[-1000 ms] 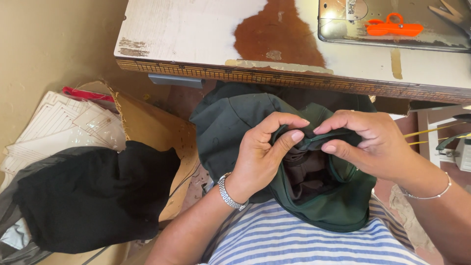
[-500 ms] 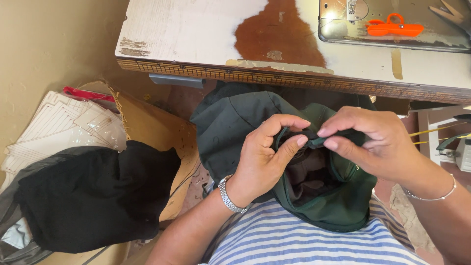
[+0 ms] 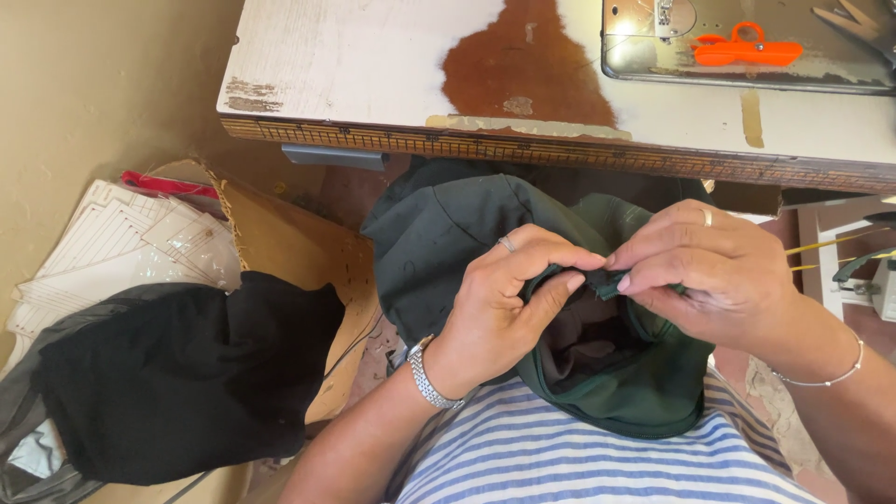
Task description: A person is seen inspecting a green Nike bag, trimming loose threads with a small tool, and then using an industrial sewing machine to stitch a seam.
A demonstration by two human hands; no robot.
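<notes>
The worn white-painted wooden surface (image 3: 373,65) fills the top of the view, with a large brown patch where the paint has gone and a ruled strip along its near edge. Below it to the left lies a heap of black cloth (image 3: 177,373) on a brown cardboard sheet (image 3: 289,252), beside a stack of white paper patterns (image 3: 121,243) against a tan wall. A grey metal machine bed (image 3: 747,47) sits at the surface's upper right, carrying a small orange plastic thread snip (image 3: 742,51).

In the person's lap, below the surface's edge, rests the dark green fabric garment (image 3: 448,233), bunched into a pouch above a blue-and-white striped shirt (image 3: 560,457). The left hand (image 3: 509,289), with a ring and a silver metal wristwatch (image 3: 431,373), is curled and grips the garment's folded rim between thumb and fingers. The right hand (image 3: 709,271), with a ring and a thin bracelet, pinches the same rim just beside the left, fingertips nearly touching.

Compared with 1 second ago, the 2 hands have kept their grip on the rim but the pinch has drawn tighter and narrower, and the left thumb now lies more along the edge. The surface, cloth heap and snip are unchanged.
</notes>
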